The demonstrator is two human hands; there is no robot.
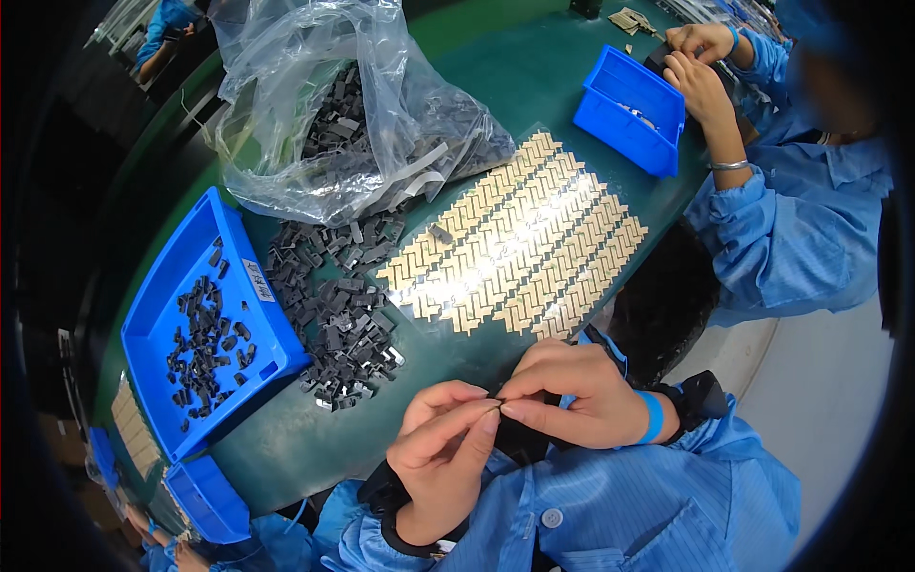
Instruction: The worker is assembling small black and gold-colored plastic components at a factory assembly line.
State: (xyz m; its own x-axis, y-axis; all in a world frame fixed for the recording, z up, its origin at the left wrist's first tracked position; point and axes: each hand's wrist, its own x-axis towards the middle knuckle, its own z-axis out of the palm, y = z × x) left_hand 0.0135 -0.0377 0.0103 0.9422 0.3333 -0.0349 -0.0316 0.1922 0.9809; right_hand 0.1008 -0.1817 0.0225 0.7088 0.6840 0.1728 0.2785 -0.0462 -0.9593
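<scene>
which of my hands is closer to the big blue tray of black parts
Left. The left hand is right of the big blue tray, across part of the green table; the right hand is farther right.

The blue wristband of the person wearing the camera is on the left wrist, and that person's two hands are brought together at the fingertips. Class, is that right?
Not quite: the head view shows the blue wristband on the right wrist, not the left. The left hand and right hand are indeed brought together at the fingertips.
</scene>
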